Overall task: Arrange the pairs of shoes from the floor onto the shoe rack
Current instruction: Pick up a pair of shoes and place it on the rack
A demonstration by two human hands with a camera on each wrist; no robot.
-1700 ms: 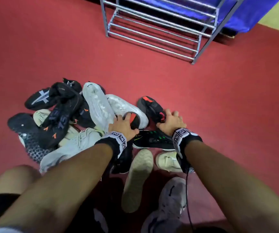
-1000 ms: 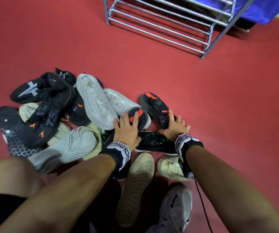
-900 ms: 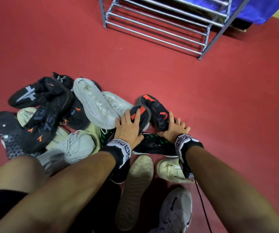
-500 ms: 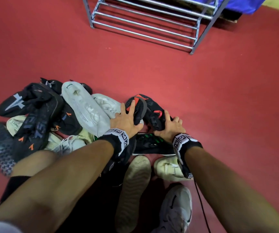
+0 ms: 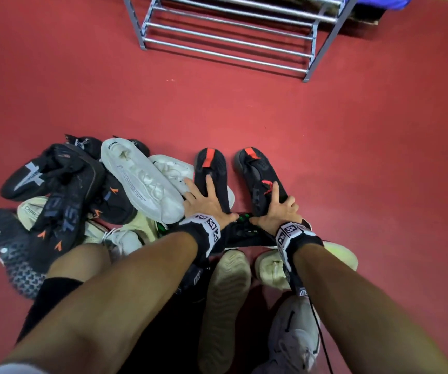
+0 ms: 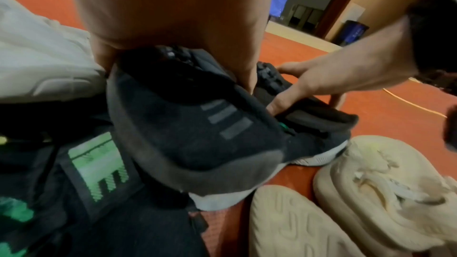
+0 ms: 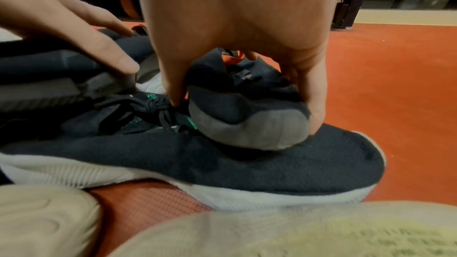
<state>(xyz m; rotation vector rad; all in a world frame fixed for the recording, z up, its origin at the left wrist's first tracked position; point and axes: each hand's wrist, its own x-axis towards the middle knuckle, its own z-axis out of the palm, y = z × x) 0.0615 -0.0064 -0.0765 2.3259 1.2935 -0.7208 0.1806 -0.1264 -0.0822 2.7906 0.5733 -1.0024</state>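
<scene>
Gripping heels: left hand (image 5: pixel 208 204) clamped on left black-red sneaker (image 5: pixel 212 176), right hand (image 5: pixel 279 212) on right black-red sneaker (image 5: pixel 261 177). Pair now turned upright, side by side beside shoe pile (image 5: pixel 88 195); previously tilted. Shoe rack (image 5: pixel 225 39) ahead, unfilled; lift judged next.

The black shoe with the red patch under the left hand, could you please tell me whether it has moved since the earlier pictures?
Yes. The black shoe has swung off the white shoe and now lies parallel to its partner, toe toward the rack.
</scene>
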